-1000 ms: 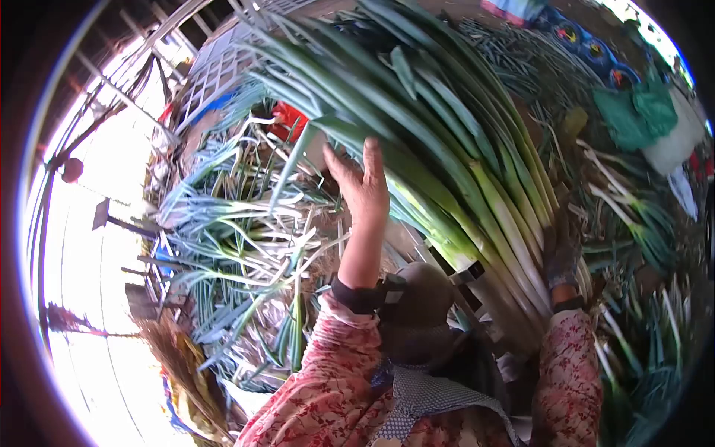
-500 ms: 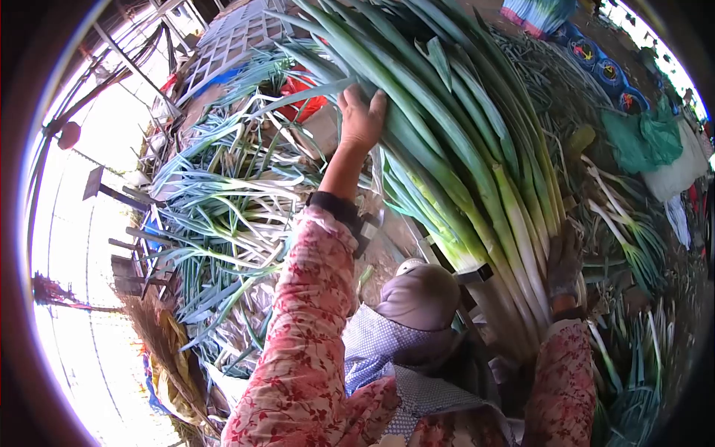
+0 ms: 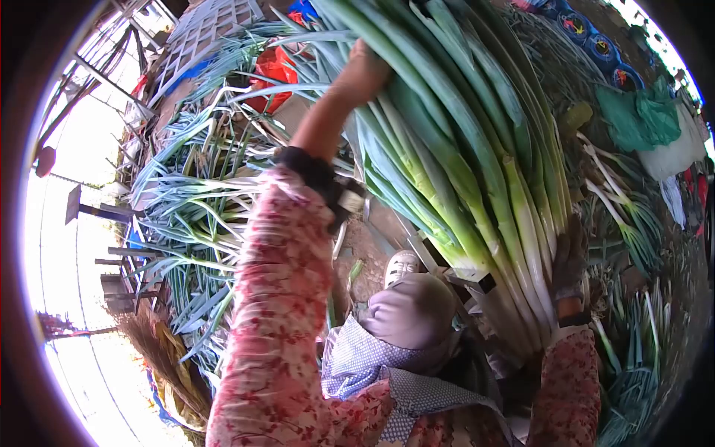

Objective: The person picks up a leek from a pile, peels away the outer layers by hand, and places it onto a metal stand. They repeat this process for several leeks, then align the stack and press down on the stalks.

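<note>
A large bundle of long green onions (image 3: 477, 149) leans across a low metal stand (image 3: 471, 280), white stalks toward me and green leaves pointing away. My left hand (image 3: 365, 73) is at the left edge of the leaves, its fingers mostly hidden behind them. On the right side of the white stalks rests my right hand (image 3: 569, 261), in a dark glove, dim and partly in shadow, so its fingers are hard to make out.
Loose green onions (image 3: 216, 216) lie heaped on the left, near a red plastic bag (image 3: 274, 78). More onions (image 3: 625, 216) and a green plastic bag (image 3: 642, 115) are on the right. My shoe (image 3: 402, 267) shows below the bundle.
My left hand has moved up and away along the leaves, and its fingers have gone from resting on top to mostly out of sight. The view has shifted slightly. My right hand stays by the stalks.
</note>
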Available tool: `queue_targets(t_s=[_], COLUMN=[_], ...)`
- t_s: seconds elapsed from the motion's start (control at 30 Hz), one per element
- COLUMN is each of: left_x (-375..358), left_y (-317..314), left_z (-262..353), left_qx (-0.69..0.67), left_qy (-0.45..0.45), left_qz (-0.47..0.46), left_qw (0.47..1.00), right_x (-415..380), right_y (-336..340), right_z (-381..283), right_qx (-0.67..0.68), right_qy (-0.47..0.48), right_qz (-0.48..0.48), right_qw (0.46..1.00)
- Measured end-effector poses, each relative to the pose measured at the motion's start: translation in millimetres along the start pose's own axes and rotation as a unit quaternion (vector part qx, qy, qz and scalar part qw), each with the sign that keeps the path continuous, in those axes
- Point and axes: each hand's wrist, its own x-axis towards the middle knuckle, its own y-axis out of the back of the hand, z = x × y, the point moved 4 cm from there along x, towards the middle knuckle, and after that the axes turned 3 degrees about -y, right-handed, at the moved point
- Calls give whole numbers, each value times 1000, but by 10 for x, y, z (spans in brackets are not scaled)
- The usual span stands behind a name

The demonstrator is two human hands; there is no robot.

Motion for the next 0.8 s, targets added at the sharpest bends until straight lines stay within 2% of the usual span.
queue_targets(t_s=[0.07, 0.1, 0.17, 0.2, 0.3, 0.43, 0.47, 0.5, 0.53, 0.6, 0.63, 0.67, 0.73, 0.77, 0.8], left_x=[-156, -242, -277, -341, -361, -222, -165, -150, -168, -225, -311, -361, -500, -561, -624], left_y=[487, 654, 602, 550, 428, 450, 458, 453, 395, 227, 118, 38, -102, -161, -200], left_z=[353, 525, 310, 279, 163, -33, 16, 27, -109, -464, -629, -778, -1022, -1094, -1190], left_qx=[-232, -221, -305, -333, -453, -468, -447, -432, -377, -401, -472, -508, -600, -646, -684], left_qy=[114, 146, 139, 157, 187, 169, 149, 182, 124, 152, 247, 255, 236, 224, 213], left_qz=[-60, -65, -96, -58, -23, -100, -98, -106, -97, -66, -55, -51, -44, -42, -39], left_qw=[964, 962, 937, 928, 871, 861, 877, 877, 913, 901, 845, 821, 763, 729, 696], right_x=[-25, -23, -9, -16, -5, 2, 16, 21, 8, 50, 31, 18, 35, 15, -9], right_y=[33, 45, 43, 26, 19, 28, 41, 55, 75, 70, 89, 121, 130, 109, 117], right_z=[-53, -88, -76, -43, -86, -146, -172, -201, -226, -220, -192, -218, -222, -185, -173], right_qx=[-5, -7, -10, -11, -9, -8, -6, -4, -4, -4, -10, 40, 32, -23, -27], right_qy=[-10, -13, -13, -13, -14, -20, -12, -6, -2, 22, 21, -10, -16, 12, -14], right_qz=[-6, -8, -10, -11, -23, -39, -41, -46, -50, -36, -27, -23, -5, 3, -1], right_qw=[1000, 1000, 1000, 1000, 1000, 999, 999, 999, 999, 999, 999, 999, 999, 1000, 1000])
